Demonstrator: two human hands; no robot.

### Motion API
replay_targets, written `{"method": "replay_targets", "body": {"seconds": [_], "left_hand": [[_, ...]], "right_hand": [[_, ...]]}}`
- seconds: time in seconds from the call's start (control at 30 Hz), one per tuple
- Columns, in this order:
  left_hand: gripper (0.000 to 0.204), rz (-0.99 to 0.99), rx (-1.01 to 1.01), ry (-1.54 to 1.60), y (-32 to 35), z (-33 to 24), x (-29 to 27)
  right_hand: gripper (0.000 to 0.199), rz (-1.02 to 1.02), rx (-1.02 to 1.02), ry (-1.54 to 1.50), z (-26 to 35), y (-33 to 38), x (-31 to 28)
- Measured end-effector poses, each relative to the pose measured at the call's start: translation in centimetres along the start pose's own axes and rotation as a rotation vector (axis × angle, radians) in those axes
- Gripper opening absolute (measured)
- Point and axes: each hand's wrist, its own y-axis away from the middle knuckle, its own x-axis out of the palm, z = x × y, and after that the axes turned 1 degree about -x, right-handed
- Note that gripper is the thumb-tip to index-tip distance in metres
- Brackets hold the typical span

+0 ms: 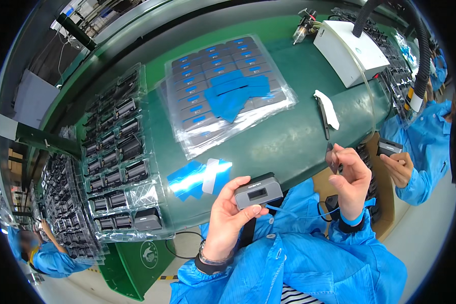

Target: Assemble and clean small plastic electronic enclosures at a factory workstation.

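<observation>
My left hand [228,213] grips a small grey box-shaped device [258,191] with a dark window on its face, held just off the green bench's near edge. A thin blue strip [281,209] hangs from under the device. My right hand [350,175] is raised to the right of it, fingers pinched on a small thin dark film piece [331,158]. Both forearms wear blue sleeves.
On the green bench [299,137] lie a clear tray of grey devices with blue films [228,86], stacked trays of black parts [117,162], loose blue films [197,177], tweezers and a white cloth [327,109], and a white box [349,48]. A co-worker's hand [397,167] at right holds a device.
</observation>
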Motion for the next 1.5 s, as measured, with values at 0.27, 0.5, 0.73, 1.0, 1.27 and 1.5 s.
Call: {"method": "replay_targets", "body": {"seconds": [0.27, 0.5, 0.73, 1.0, 1.27, 1.5], "left_hand": [[0.053, 0.007, 0.006, -0.02, 0.2, -0.2, -0.4], [0.053, 0.078, 0.045, -0.168, 0.3, -0.2, -0.3], [0.053, 0.091, 0.058, -0.19, 0.7, 0.0, -0.3], [0.056, 0.095, 0.044, -0.228, 0.6, 0.0, -0.5], [0.04, 0.182, 0.089, -0.233, 0.6, 0.0, -0.8], [0.037, 0.188, 0.087, -0.125, 0.6, 0.2, -1.3]], "right_hand": [[0.035, 0.048, -0.008, 0.073, 0.4, -0.3, 0.7], [0.034, 0.469, -0.24, 0.535, 2.1, -0.8, 3.4], [0.034, 0.595, -0.355, 0.668, 2.0, -0.8, 4.5], [0.035, 0.664, -0.394, 0.726, 2.2, -1.1, 5.0], [0.039, 0.693, -0.423, 0.684, 1.8, -1.2, 4.9], [0.043, 0.677, -0.363, 0.575, 1.4, -1.3, 5.1]]}}
